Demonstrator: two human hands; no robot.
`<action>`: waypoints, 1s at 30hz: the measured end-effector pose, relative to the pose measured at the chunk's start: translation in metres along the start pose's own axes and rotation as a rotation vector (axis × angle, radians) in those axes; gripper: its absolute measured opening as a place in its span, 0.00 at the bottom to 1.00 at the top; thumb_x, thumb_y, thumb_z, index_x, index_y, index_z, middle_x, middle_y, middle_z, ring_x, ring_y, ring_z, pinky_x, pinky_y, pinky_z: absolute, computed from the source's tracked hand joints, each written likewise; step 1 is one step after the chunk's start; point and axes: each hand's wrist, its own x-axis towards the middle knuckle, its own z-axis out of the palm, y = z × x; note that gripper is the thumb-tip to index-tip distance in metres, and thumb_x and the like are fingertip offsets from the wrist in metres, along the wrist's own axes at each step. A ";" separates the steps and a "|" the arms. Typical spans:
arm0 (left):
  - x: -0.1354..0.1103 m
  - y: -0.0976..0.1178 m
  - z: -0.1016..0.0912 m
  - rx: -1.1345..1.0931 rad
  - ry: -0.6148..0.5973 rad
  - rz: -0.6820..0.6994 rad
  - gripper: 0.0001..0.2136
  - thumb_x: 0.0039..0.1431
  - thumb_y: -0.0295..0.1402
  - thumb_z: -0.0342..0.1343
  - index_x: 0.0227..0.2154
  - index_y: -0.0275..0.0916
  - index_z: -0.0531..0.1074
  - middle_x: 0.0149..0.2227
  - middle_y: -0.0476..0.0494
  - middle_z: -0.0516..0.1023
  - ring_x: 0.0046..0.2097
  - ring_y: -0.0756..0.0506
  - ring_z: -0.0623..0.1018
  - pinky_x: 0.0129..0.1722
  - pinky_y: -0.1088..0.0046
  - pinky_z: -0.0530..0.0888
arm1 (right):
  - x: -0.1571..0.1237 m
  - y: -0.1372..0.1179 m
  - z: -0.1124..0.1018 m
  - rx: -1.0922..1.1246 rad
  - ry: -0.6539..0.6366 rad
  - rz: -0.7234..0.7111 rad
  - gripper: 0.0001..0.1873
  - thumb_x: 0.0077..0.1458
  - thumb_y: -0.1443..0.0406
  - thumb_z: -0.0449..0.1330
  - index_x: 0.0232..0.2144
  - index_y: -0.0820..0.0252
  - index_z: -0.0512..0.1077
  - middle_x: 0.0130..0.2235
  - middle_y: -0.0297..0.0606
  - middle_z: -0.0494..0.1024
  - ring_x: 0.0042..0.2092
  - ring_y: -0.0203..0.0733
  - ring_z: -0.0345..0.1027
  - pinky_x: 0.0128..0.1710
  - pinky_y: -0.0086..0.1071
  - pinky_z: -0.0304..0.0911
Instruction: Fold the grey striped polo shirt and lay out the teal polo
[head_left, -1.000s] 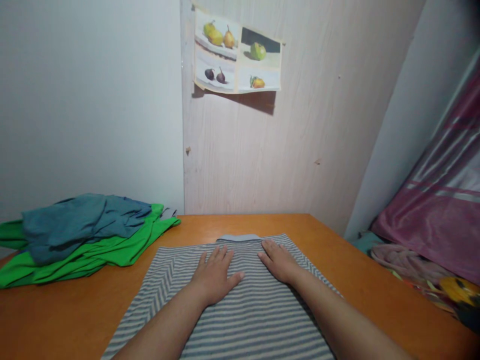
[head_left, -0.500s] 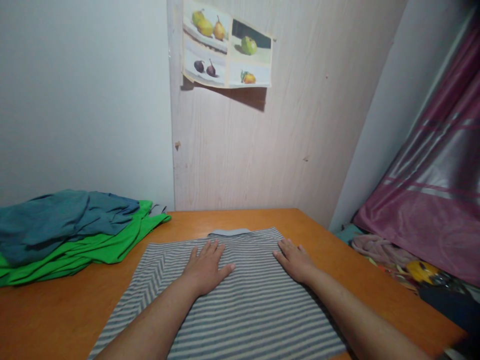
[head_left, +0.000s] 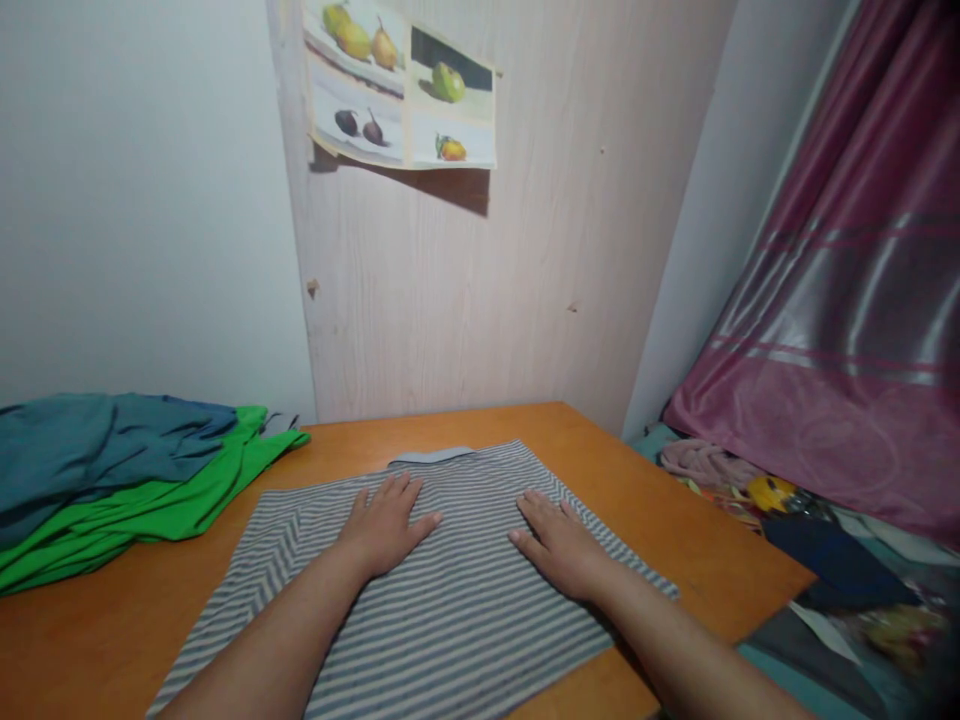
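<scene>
A grey-and-white striped shirt [head_left: 457, 610] lies spread over the orange table, its plain grey collar [head_left: 431, 457] at the far edge. My left hand [head_left: 382, 530] rests palm down on the shirt's left half, just below the collar, thumb stretched out to the right. On the right half my right hand [head_left: 561, 545] lies flat with its fingers extended. Neither hand grips the cloth. Folds run along the shirt's left side, and a striped flap shows beyond my right hand. Its near left part is hidden under my left forearm.
A heap of green cloth [head_left: 202, 490] and blue-grey cloth [head_left: 112, 450] sits on the left of the orange table [head_left: 600, 480]. A wall stands behind, with a fruit picture [head_left: 450, 100]. Right of the table edge are a pink curtain [head_left: 810, 430] and assorted items, including dark fabric [head_left: 832, 560].
The view has turned to the right. My right hand has shifted inward and nearer on the shirt, and the striped flap right of it now shows. My left hand stays flat near the collar.
</scene>
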 end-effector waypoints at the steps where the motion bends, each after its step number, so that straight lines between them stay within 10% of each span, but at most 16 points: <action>1: 0.000 0.000 0.000 -0.001 0.001 0.001 0.39 0.63 0.61 0.38 0.68 0.40 0.56 0.72 0.37 0.48 0.72 0.34 0.47 0.66 0.42 0.46 | -0.001 0.008 -0.002 -0.006 0.008 0.017 0.41 0.66 0.44 0.40 0.70 0.62 0.52 0.72 0.46 0.47 0.73 0.51 0.35 0.70 0.51 0.29; 11: -0.001 0.000 -0.001 -0.033 -0.006 0.007 0.39 0.62 0.61 0.37 0.69 0.41 0.55 0.72 0.36 0.47 0.72 0.34 0.47 0.66 0.42 0.47 | -0.014 0.065 -0.005 -0.112 0.148 0.260 0.37 0.67 0.48 0.40 0.69 0.63 0.55 0.71 0.47 0.52 0.72 0.52 0.39 0.68 0.59 0.34; 30: -0.006 0.003 0.000 -0.072 -0.019 0.010 0.40 0.61 0.63 0.36 0.69 0.42 0.54 0.73 0.37 0.47 0.72 0.34 0.46 0.67 0.42 0.44 | 0.003 0.061 0.006 -0.128 0.114 0.069 0.36 0.64 0.47 0.43 0.65 0.61 0.63 0.69 0.45 0.59 0.70 0.55 0.49 0.67 0.59 0.44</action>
